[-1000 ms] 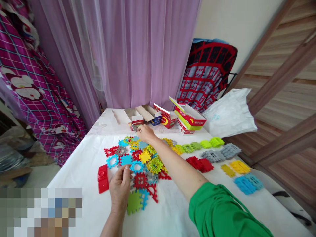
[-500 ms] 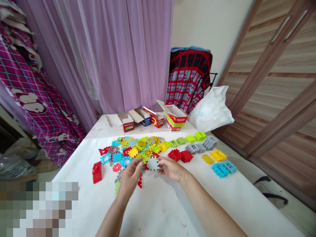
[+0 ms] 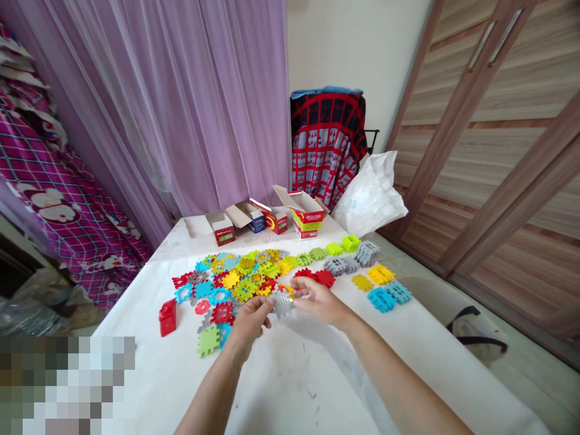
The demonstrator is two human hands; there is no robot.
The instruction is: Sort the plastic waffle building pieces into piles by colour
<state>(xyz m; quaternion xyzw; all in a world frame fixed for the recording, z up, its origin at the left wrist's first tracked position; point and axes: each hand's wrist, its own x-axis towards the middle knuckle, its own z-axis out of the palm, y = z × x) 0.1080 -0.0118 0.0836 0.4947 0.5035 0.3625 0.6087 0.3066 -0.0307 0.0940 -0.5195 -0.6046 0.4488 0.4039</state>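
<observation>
Between my two hands, above the white table (image 3: 281, 386), is a grey toothed piece (image 3: 283, 303). My left hand (image 3: 252, 318) pinches its left edge between thumb and fingers. My right hand (image 3: 321, 300) is at its right edge, fingers curled apart from the thumb; whether they touch the piece is hard to tell. Just beyond the hands spreads a pile of mixed toothed pieces (image 3: 244, 290) in yellow, green, red, blue and grey. A light green square piece (image 3: 209, 342) lies left of my left hand. Red pieces (image 3: 324, 278) lie behind my right hand.
Grey pieces (image 3: 367, 253), yellow pieces (image 3: 381, 275) and blue pieces (image 3: 381, 299) form groups at the right. A red container (image 3: 167, 318) stands at the left. Open boxes (image 3: 308, 217) line the back, beside a white bag (image 3: 371, 196).
The view has turned to the right. The grey piece has tilted between my hands, my left hand now grips its edge, and my right fingers have opened somewhat.
</observation>
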